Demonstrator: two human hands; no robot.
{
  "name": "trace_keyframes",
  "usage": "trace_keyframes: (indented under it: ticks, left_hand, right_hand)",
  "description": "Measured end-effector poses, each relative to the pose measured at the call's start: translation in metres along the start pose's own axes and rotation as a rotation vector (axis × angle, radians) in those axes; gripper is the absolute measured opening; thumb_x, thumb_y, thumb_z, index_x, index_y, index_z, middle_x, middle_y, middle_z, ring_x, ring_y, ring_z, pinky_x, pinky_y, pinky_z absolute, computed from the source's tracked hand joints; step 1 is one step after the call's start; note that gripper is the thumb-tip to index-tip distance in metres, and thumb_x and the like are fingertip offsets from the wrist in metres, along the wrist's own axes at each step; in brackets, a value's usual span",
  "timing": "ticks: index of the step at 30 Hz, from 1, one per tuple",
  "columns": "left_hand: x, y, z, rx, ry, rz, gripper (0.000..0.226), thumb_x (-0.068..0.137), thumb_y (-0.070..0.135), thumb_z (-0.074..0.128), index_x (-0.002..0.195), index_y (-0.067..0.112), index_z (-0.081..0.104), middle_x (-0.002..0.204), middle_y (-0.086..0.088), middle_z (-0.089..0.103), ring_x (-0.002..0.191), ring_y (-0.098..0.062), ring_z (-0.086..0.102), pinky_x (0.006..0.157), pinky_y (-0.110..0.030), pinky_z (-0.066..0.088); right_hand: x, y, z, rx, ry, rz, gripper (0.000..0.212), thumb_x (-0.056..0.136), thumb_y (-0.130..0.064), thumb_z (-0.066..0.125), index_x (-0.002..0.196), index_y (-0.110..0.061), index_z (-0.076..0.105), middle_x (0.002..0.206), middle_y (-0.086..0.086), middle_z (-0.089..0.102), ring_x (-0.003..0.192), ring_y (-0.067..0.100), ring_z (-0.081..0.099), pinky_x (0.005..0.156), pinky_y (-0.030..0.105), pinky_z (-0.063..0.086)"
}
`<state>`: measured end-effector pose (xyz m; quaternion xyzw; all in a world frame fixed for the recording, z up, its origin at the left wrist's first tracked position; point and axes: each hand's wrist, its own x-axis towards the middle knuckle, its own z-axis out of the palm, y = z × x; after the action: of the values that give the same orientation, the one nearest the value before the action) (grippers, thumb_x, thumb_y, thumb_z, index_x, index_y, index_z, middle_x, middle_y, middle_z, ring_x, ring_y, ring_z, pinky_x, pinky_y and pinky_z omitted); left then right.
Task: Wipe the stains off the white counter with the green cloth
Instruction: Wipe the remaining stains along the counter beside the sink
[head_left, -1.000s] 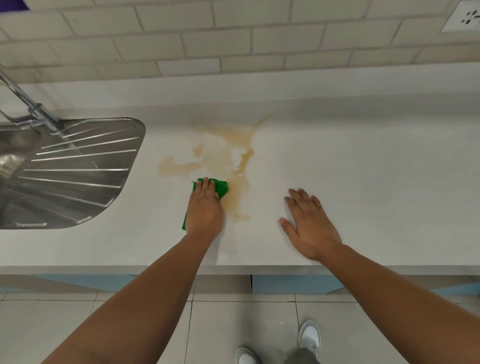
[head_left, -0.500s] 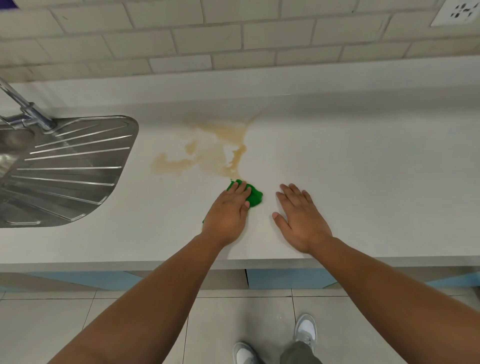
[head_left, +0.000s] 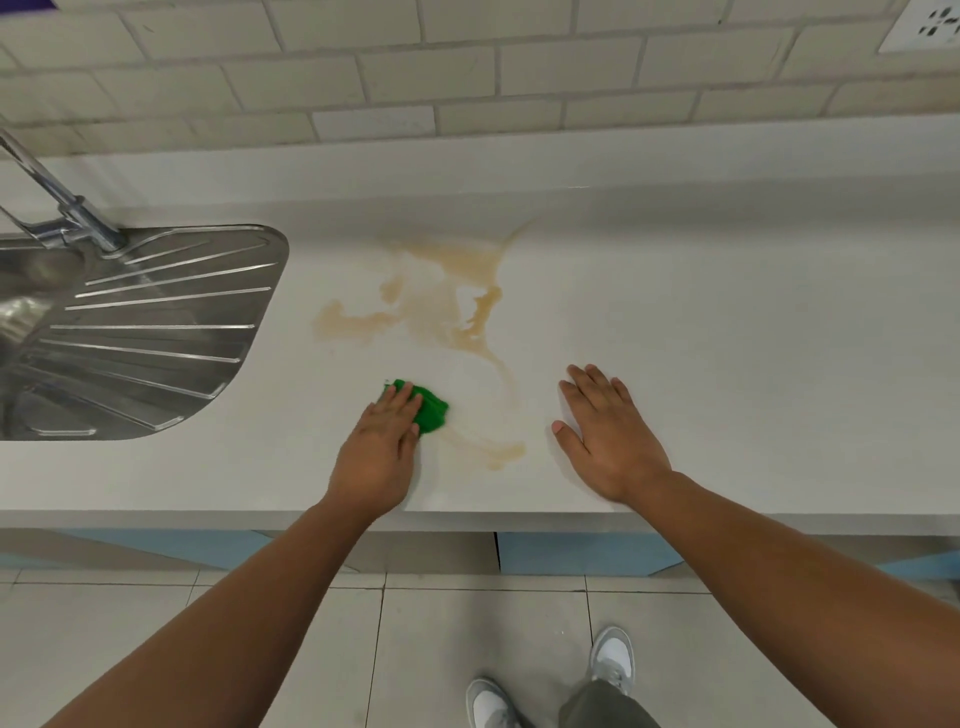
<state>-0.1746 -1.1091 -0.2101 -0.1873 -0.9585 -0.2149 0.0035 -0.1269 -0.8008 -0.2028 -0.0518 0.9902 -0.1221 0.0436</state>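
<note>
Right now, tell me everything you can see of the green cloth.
The green cloth is a small, bright green piece of soft-looking fabric, bunched rather than spread flat. It lies on the white counter, near its front edge and to the right of the steel sink drainboard. The left hand lies flat on top of it, covering most of it, so only the far right part shows past the fingers. A tan stain smear lies just right of it.

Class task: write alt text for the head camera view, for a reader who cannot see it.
A left hand presses a green cloth on a white counter, beside brown stains; the right hand rests flat. A steel sink lies to the left.
</note>
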Motion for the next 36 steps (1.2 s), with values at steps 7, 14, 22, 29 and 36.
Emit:
trace_keyframes:
  ticks: [7, 14, 22, 29, 36]
  left_hand:
    - [-0.013, 0.046, 0.022, 0.028, 0.163, -0.369, 0.049, 0.104, 0.017, 0.029, 0.152, 0.008, 0.028, 0.162, -0.008, 0.016, 0.15, -0.022, 0.008, 0.121, -0.031, 0.0]
    - [0.017, 0.103, 0.047, 0.063, 0.123, -0.345, 0.051, 0.103, 0.017, 0.026, 0.153, 0.007, 0.021, 0.162, -0.01, 0.012, 0.151, -0.024, 0.006, 0.123, -0.036, 0.002]
    - [0.062, 0.202, 0.095, 0.031, 0.022, -0.231, 0.055, 0.101, 0.02, 0.018, 0.154, 0.006, 0.015, 0.163, -0.013, 0.008, 0.151, -0.026, 0.001, 0.122, -0.04, -0.002]
    - [0.085, 0.241, 0.089, -0.544, -0.076, -0.326, 0.045, 0.105, 0.025, 0.03, 0.149, 0.021, 0.037, 0.155, -0.005, 0.036, 0.142, -0.022, 0.031, 0.121, -0.037, 0.019]
    - [0.065, 0.171, 0.028, -0.51, 0.196, -0.468, 0.031, 0.102, 0.024, 0.043, 0.125, 0.022, 0.064, 0.125, 0.007, 0.065, 0.118, -0.01, 0.057, 0.101, -0.02, 0.038]
  right_hand:
    - [-0.002, 0.0, 0.0, 0.053, 0.015, -0.006, 0.08, 0.091, -0.057, 0.0, 0.156, -0.014, 0.017, 0.165, 0.002, 0.006, 0.151, 0.017, -0.005, 0.123, 0.041, 0.0]
    - [-0.005, 0.004, -0.001, 0.287, 0.069, -0.023, 0.067, 0.098, -0.048, 0.021, 0.155, -0.012, 0.021, 0.164, 0.002, 0.013, 0.151, 0.014, 0.003, 0.121, 0.029, -0.001]
    - [-0.014, 0.062, -0.027, 0.521, 0.163, 0.097, 0.057, 0.094, -0.03, 0.033, 0.147, -0.012, 0.04, 0.155, 0.002, 0.036, 0.143, 0.013, 0.028, 0.116, 0.02, 0.013]
    - [-0.016, 0.111, -0.043, 0.4, 0.139, 0.068, 0.055, 0.094, -0.03, 0.038, 0.145, -0.008, 0.043, 0.15, 0.008, 0.042, 0.14, 0.02, 0.034, 0.116, 0.026, 0.018]
    - [0.011, 0.054, -0.039, 0.25, 0.097, -0.092, 0.054, 0.096, -0.03, 0.042, 0.144, -0.006, 0.042, 0.15, 0.011, 0.04, 0.138, 0.026, 0.033, 0.119, 0.041, 0.024]
